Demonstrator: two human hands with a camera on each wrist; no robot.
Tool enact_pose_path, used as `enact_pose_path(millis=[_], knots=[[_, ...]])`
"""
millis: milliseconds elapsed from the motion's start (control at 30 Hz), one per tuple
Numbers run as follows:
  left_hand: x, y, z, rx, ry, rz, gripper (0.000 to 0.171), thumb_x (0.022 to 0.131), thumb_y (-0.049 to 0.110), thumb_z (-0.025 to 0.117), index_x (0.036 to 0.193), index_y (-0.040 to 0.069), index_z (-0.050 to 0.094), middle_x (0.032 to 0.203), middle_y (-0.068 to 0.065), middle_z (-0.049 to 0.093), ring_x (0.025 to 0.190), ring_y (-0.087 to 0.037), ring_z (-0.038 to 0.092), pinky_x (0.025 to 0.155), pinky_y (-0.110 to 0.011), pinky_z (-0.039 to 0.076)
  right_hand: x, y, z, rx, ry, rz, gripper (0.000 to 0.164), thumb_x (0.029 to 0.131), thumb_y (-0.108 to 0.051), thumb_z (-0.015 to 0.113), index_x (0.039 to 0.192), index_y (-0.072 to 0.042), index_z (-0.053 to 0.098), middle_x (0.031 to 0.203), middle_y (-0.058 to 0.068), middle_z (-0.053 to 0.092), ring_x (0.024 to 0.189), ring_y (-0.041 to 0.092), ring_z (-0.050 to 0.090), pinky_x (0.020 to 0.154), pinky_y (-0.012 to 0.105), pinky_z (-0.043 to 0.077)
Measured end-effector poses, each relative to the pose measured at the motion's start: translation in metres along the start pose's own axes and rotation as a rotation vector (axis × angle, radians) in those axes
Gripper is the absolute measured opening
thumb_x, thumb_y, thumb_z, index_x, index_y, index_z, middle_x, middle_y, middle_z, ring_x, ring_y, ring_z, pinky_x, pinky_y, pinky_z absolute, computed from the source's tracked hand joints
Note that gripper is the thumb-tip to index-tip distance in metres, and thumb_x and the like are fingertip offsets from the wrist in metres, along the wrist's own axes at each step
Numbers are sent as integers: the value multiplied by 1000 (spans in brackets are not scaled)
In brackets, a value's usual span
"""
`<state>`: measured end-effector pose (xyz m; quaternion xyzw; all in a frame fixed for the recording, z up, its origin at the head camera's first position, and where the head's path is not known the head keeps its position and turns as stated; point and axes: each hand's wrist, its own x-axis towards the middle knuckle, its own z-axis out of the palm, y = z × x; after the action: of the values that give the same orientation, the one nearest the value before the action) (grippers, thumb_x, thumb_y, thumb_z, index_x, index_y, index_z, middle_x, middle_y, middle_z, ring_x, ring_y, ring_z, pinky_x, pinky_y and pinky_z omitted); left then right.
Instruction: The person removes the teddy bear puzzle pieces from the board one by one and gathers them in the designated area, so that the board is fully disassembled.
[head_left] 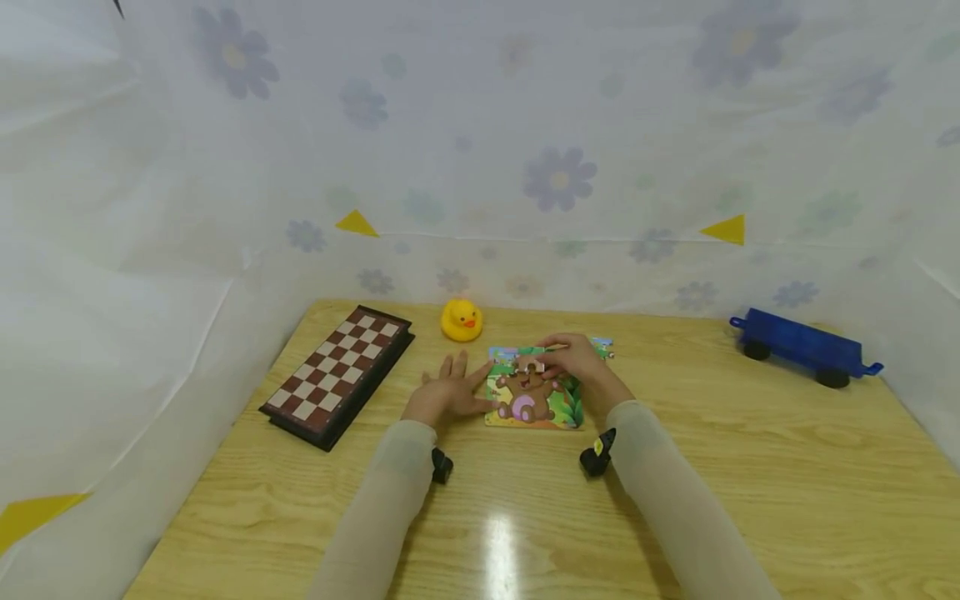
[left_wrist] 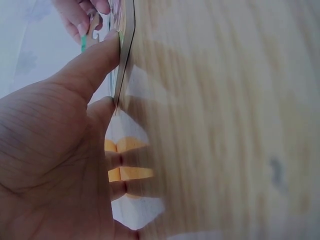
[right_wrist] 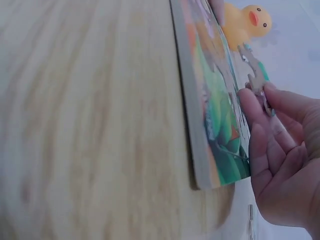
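A jigsaw puzzle (head_left: 525, 410) with a brown bear lies flat on the wooden table. My left hand (head_left: 448, 397) rests at its left side with fingers spread; in the left wrist view its thumb (left_wrist: 95, 62) touches the puzzle's edge. Over the upper part of the picture, my right hand (head_left: 581, 362) pinches a puzzle piece (right_wrist: 257, 75) between thumb and fingertips, the piece tilted above the board. Another loose piece (head_left: 603, 346) lies behind the right hand, partly hidden by it.
A yellow rubber duck (head_left: 461, 322) sits behind the puzzle. To the left lies a folded chessboard (head_left: 337, 371); at the far right stands a blue toy wagon (head_left: 798, 343). Flowered white cloth (head_left: 480, 192) hangs behind the wooden table (head_left: 525, 508).
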<state>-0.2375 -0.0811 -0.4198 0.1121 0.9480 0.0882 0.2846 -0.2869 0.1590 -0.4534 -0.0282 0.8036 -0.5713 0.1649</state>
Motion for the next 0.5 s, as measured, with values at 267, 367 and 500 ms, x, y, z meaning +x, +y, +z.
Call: enact_pose_path(millis=[267,367,500], knots=[[0,0,3,4,22,19,79,89,64,46,152,37,7,158,-13,-10,143,-35,-10,107,-68,3,-6,5,-11,90,13,-69,42,93,-18,61,132,-3,55,93,12,71,66,12,68,63,28,55],[0,1,3,1,22,15,79,89,63,46,152,37,7,158,-12,-10,143,-35,-10,107,-67,3,-9,8,-18,127,23,-83,43,95,-17,59,135,-2,52,89,8,71,66,11,68,64,27,55],[-1,2,1,11,14,10,79,89,64,46,152,38,5,158,-12,-11,143,-34,-11,107,-67,2,-12,14,-33,127,40,-72,44,95,-20,58,136,-4,51,85,0,70,67,10,67,67,27,55]])
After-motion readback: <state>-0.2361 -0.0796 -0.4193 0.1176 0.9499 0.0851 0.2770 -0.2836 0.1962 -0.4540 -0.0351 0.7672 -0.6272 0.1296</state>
